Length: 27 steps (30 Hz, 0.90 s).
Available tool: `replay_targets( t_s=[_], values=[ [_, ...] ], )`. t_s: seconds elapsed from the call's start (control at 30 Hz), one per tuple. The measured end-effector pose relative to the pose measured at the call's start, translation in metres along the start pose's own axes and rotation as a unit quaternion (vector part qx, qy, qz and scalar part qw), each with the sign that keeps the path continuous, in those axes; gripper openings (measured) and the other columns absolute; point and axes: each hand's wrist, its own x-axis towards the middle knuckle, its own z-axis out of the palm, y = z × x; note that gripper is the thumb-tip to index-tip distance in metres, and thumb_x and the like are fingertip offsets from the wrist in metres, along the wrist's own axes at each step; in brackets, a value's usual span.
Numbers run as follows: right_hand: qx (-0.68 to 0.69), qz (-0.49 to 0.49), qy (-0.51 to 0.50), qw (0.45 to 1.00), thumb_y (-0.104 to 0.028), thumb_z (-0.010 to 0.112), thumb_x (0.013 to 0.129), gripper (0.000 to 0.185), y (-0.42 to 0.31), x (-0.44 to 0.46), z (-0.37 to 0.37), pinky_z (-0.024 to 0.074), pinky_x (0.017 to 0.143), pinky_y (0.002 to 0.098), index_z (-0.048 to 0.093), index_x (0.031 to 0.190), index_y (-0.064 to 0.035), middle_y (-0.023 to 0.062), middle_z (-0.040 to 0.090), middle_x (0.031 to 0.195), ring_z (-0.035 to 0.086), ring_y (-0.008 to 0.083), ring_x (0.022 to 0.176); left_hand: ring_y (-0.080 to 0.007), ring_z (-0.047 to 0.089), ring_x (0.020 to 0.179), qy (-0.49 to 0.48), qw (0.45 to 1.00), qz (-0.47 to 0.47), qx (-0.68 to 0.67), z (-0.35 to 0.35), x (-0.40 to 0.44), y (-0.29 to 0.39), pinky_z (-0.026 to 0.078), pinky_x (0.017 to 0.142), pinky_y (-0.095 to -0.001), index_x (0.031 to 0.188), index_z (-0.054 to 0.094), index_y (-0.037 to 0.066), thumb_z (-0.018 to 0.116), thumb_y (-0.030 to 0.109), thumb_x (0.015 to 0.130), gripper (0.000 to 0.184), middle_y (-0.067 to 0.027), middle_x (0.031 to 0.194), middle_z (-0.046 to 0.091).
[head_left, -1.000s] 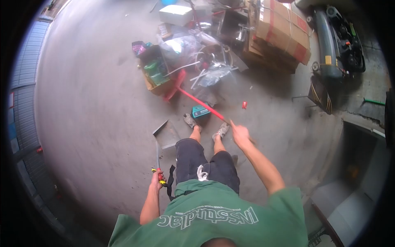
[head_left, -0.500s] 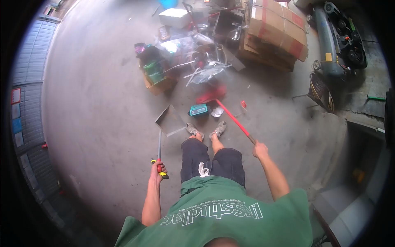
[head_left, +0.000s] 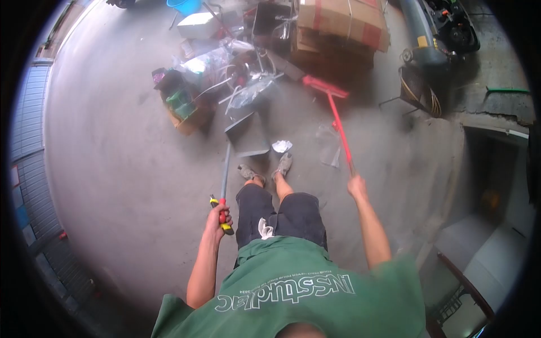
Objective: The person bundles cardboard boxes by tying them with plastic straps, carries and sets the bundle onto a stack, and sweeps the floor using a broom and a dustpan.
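Observation:
My left hand (head_left: 218,218) is wrapped round the handle of a grey metal dustpan (head_left: 248,137) and also holds a yellow-and-black tool (head_left: 226,228). The dustpan's pan is on the floor ahead of my feet, beside a crumpled white scrap (head_left: 282,146). My right hand (head_left: 356,185) grips the wooden end of a red broom (head_left: 341,128), whose red head lies forward and to the right. Clear plastic (head_left: 329,147) lies left of the broom handle, and a small red item touches or overlaps the handle.
Ahead is a pile of plastic wrap (head_left: 253,90) and white strips, with an open carton (head_left: 183,115), a white box (head_left: 198,26) and a blue basin (head_left: 185,5). Stacked cardboard (head_left: 341,28) stands beyond. A grey tank machine (head_left: 422,34) and black basket (head_left: 417,90) are at the right.
The broom head has swung right, away from the pile. The dustpan has moved forward and right, to where the teal box stood; that box is no longer visible. The view has shifted.

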Motion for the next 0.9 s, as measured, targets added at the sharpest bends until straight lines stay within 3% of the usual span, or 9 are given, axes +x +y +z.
replay_targets(
  t_s=[0.1, 0.23, 0.3, 0.37, 0.47, 0.53, 0.73, 0.87, 0.9],
  values=[
    [0.017, -0.011, 0.018, 1.000, -0.024, 0.051, 0.092, 0.038, -0.038, 0.007, 0.006, 0.0502, 0.085, 0.0498, 0.052, 0.122, -0.0015, 0.0281, 0.064, 0.102, 0.061, 0.0440, 0.100, -0.0082, 0.034, 0.046, -0.054, 0.997, -0.030, -0.056, -0.003, -0.007, 0.012, 0.029, 0.042, -0.0229, 0.076, 0.045, 0.011, 0.057, 0.010, 0.081, 0.013, 0.0032, 0.059, 0.040],
    [-0.001, -0.056, 0.017, 0.998, -0.018, 0.046, 0.090, 0.035, -0.008, -0.013, 0.041, 0.0514, 0.081, 0.0504, 0.054, 0.118, 0.0006, 0.0278, 0.064, 0.096, 0.063, 0.0433, 0.094, -0.0074, 0.033, 0.046, -0.142, 0.964, -0.071, -0.213, -0.023, -0.013, 0.012, 0.029, 0.042, -0.0226, 0.077, 0.047, 0.009, 0.056, 0.008, 0.082, 0.010, 0.0051, 0.058, 0.039],
    [-0.039, -0.050, -0.008, 0.998, -0.016, 0.052, 0.086, 0.043, 0.017, -0.047, 0.048, 0.0502, 0.083, 0.0515, 0.047, 0.127, -0.0024, 0.0275, 0.064, 0.098, 0.062, 0.0446, 0.094, -0.0076, 0.033, 0.046, -0.157, 0.956, -0.070, -0.237, -0.024, -0.014, 0.011, 0.030, 0.042, -0.0224, 0.077, 0.048, 0.009, 0.056, 0.008, 0.083, 0.010, 0.0046, 0.059, 0.040],
    [-0.069, -0.075, -0.005, 0.995, -0.013, 0.051, 0.086, 0.046, 0.043, -0.070, 0.050, 0.0502, 0.082, 0.0521, 0.046, 0.131, -0.0049, 0.0272, 0.064, 0.098, 0.062, 0.0444, 0.095, -0.0079, 0.034, 0.047, -0.131, 0.963, -0.046, -0.230, -0.024, -0.010, 0.011, 0.031, 0.043, -0.0222, 0.078, 0.048, 0.008, 0.056, 0.008, 0.083, 0.009, 0.0037, 0.060, 0.041],
    [-0.085, -0.054, -0.054, 0.993, -0.016, 0.051, 0.088, 0.046, 0.061, -0.110, 0.014, 0.0492, 0.083, 0.0523, 0.045, 0.133, -0.0083, 0.0274, 0.063, 0.101, 0.060, 0.0454, 0.098, -0.0088, 0.036, 0.048, -0.074, 0.982, -0.022, -0.170, -0.012, -0.003, 0.016, 0.032, 0.043, -0.0225, 0.078, 0.046, 0.009, 0.057, 0.008, 0.082, 0.011, 0.0030, 0.061, 0.041],
    [0.016, -0.040, -0.029, 0.999, -0.022, 0.051, 0.091, 0.040, 0.062, -0.137, -0.014, 0.0478, 0.085, 0.0523, 0.050, 0.128, -0.0094, 0.0278, 0.062, 0.103, 0.059, 0.0461, 0.099, -0.0092, 0.037, 0.048, -0.034, 0.994, -0.006, -0.101, -0.011, 0.007, 0.015, 0.032, 0.043, -0.0231, 0.079, 0.045, 0.010, 0.058, 0.009, 0.080, 0.013, 0.0024, 0.060, 0.042],
    [0.067, 0.026, 0.036, 0.997, -0.027, 0.051, 0.092, 0.033, 0.072, -0.118, 0.002, 0.0476, 0.084, 0.0497, 0.054, 0.117, -0.0050, 0.0283, 0.062, 0.104, 0.058, 0.0447, 0.102, -0.0126, 0.040, 0.045, 0.013, 1.000, -0.015, 0.024, -0.019, 0.030, 0.012, 0.035, 0.042, -0.0278, 0.079, 0.045, 0.012, 0.059, 0.012, 0.080, 0.014, 0.0002, 0.059, 0.044],
    [0.156, 0.079, 0.018, 0.984, -0.026, 0.051, 0.092, 0.029, 0.031, -0.052, 0.027, 0.0511, 0.061, 0.0432, 0.057, 0.103, 0.0008, 0.0200, 0.065, 0.082, 0.066, 0.0323, 0.070, -0.0150, 0.042, 0.043, 0.027, 0.993, -0.012, 0.116, -0.011, 0.089, 0.005, 0.038, 0.042, -0.0312, 0.074, 0.048, 0.009, 0.060, 0.014, 0.080, 0.014, -0.0020, 0.057, 0.045],
    [0.154, 0.080, 0.017, 0.985, -0.026, 0.051, 0.092, 0.029, 0.019, -0.055, 0.038, 0.0511, 0.061, 0.0432, 0.057, 0.103, 0.0008, 0.0200, 0.065, 0.082, 0.066, 0.0323, 0.070, -0.0152, 0.043, 0.043, -0.010, 0.992, -0.038, 0.123, -0.017, 0.123, 0.001, 0.038, 0.041, -0.0313, 0.074, 0.049, 0.009, 0.060, 0.014, 0.079, 0.013, -0.0023, 0.056, 0.045]
  ],
)
